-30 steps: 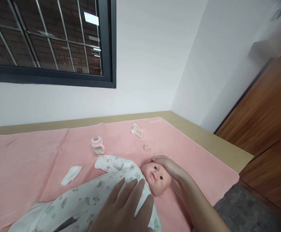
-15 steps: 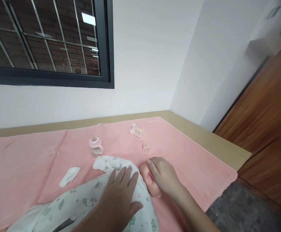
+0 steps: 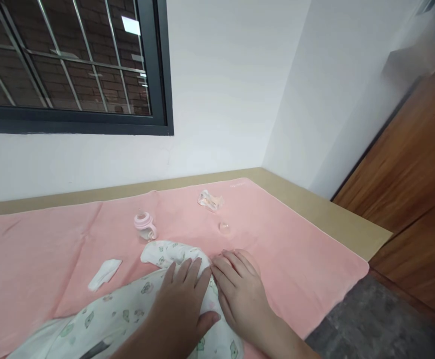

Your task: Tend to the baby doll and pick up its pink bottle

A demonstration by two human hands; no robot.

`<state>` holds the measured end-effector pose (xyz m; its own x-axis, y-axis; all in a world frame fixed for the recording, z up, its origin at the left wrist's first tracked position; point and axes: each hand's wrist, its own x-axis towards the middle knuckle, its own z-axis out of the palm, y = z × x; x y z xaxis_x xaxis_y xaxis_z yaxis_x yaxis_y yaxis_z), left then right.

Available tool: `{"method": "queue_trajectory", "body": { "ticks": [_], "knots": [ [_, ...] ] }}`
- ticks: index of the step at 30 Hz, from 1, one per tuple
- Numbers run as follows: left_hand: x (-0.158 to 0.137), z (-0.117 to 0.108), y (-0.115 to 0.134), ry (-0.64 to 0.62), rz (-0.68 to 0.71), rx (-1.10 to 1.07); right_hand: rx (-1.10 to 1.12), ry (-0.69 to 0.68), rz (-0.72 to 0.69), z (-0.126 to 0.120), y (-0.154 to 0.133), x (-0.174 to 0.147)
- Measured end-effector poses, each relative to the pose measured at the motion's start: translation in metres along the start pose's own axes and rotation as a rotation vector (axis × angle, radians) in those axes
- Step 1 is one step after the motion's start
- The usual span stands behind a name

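A baby doll in a white outfit with small green animal prints (image 3: 123,311) lies on its side or back; I cannot tell which. My left hand (image 3: 185,294) rests flat on the outfit's upper part, fingers spread. My right hand (image 3: 241,294) lies over the doll's head (image 3: 253,260), fingers stretched out and touching the collar area. Most of the head and the face are hidden beneath it. Beyond the doll's sleeve stands a pink baby bottle with a handle (image 3: 145,225). A small clear dome-shaped piece (image 3: 223,228) sits past my right hand.
A pink mat (image 3: 307,269) covers most of a tan surface (image 3: 325,212). On it lie a folded white tissue (image 3: 105,274) and a crumpled clear wrapper (image 3: 210,200). White walls, a barred window (image 3: 71,65) and a wooden panel (image 3: 407,169) bound the space.
My right hand has shifted left and now covers the doll's face, which showed before. My left hand stays on the outfit. The view has moved slightly.
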<state>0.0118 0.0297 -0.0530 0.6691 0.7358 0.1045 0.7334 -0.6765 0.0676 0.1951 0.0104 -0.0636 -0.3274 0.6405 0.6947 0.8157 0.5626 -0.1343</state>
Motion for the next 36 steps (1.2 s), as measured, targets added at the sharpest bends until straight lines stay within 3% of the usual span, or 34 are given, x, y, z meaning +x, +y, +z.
{"method": "queue_trajectory", "body": {
  "ticks": [6,12,15,19,21,23,25,31,36],
  "knots": [
    [0.002,0.001,-0.003,0.031,0.011,0.008,0.22,0.193,-0.084,0.004,0.0,-0.017],
    [0.0,0.001,-0.001,0.026,0.002,0.0,0.406,0.27,-0.037,-0.007,0.0,-0.037],
    [0.0,0.0,0.0,0.022,-0.008,-0.007,0.461,0.381,0.06,-0.007,0.004,-0.051],
    [0.0,-0.002,0.0,0.016,-0.01,-0.017,0.419,0.541,0.379,0.002,0.016,-0.064],
    [0.0,-0.002,0.0,0.012,-0.009,-0.023,0.426,0.475,0.608,0.006,0.024,-0.064],
    [0.0,-0.001,0.0,0.011,-0.016,-0.024,0.496,0.298,0.799,0.009,0.03,-0.059],
    [0.001,-0.001,0.0,0.005,-0.023,-0.024,0.541,0.127,0.871,0.009,0.035,-0.049],
    [0.002,-0.009,0.004,-0.03,-0.028,-0.026,0.234,-0.173,0.666,0.0,0.033,-0.011],
    [0.003,-0.019,0.007,-0.075,-0.039,-0.021,0.002,-0.261,0.409,-0.008,0.023,0.006]
  ]
}}
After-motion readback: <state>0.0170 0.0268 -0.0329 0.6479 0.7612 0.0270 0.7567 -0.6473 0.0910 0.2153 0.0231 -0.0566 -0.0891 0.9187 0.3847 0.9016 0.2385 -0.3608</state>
